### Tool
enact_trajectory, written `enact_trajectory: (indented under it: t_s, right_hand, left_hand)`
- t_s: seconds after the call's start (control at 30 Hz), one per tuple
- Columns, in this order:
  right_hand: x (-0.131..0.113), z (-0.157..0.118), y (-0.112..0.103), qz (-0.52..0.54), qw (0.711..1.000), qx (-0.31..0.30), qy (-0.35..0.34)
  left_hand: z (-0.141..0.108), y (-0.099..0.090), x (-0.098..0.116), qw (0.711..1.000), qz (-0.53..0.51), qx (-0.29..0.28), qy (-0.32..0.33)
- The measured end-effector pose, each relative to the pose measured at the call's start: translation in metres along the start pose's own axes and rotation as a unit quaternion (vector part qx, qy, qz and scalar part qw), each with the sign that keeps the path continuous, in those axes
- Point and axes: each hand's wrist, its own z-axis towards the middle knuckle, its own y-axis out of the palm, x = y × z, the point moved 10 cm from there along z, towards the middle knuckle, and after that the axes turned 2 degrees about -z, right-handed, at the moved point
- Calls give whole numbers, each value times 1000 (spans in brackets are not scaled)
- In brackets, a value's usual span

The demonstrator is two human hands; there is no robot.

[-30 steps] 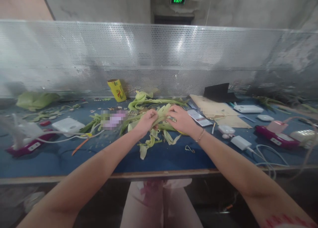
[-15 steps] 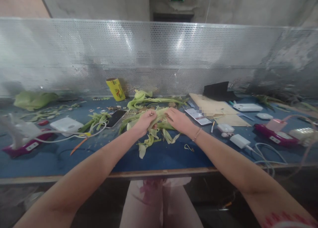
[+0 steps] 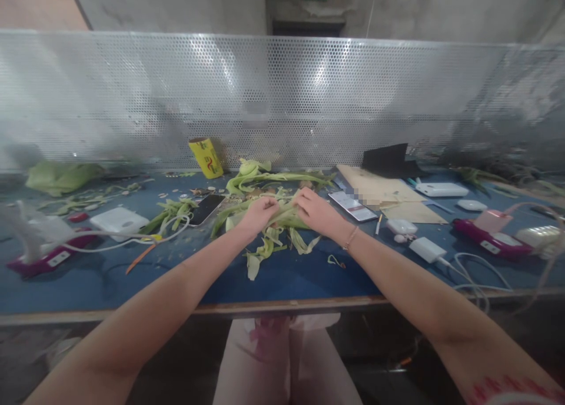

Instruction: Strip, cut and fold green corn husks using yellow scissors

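Both hands meet over a heap of pale green plant leaves on the blue table. My left hand (image 3: 261, 212) has its fingers curled round the left end of a pale green leaf piece (image 3: 286, 211). On the right end of that piece, my right hand (image 3: 311, 209) is closed, fingers bent down. Loose leaf scraps (image 3: 265, 249) lie just in front of the hands. Behind them stretches a longer green stalk with leaves (image 3: 251, 175). The fingertips are partly hidden among the leaves.
Left of the hands are a dark phone (image 3: 206, 209), a white box (image 3: 119, 221) and a yellow packet (image 3: 206, 158). On the right are a lit phone (image 3: 352, 206), brown cardboard (image 3: 379, 187), a white charger (image 3: 427, 250) and a purple power strip (image 3: 489, 240). A perforated screen (image 3: 282, 99) stands behind.
The hands have shifted only slightly over the leaves, still closed on the pale piece. Its middle now sits a little lower between them.
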Motion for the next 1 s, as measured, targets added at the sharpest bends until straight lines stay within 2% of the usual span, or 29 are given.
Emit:
enact_trajectory:
  t_s: [0.1, 0.23, 0.3, 0.4, 0.6, 0.77, 1.0]
  right_hand:
    - [1, -1, 1, 38, 999, 4, 9]
    - [-1, 0, 12, 90, 995, -28, -12]
    - [-2, 0, 20, 104, 992, -62, -24]
    - [2, 0, 25, 112, 989, -99, -14]
    - [12, -3, 31, 103, 984, -141, 31]
    - [19, -4, 27, 99, 986, -115, 74]
    - [23, -7, 37, 112, 983, -119, 82]
  left_hand:
    - [1, -2, 11, 987, 142, 4, 69]
    - [-3, 3, 29, 936, 309, 5, 171]
    - [-6, 9, 35, 907, 359, -6, 218]
    - [-7, 17, 35, 884, 392, -34, 253]
    - [-6, 23, 30, 867, 421, -60, 261]
    - [-12, 32, 31, 865, 415, -83, 269]
    - [-18, 38, 24, 870, 432, -119, 206]
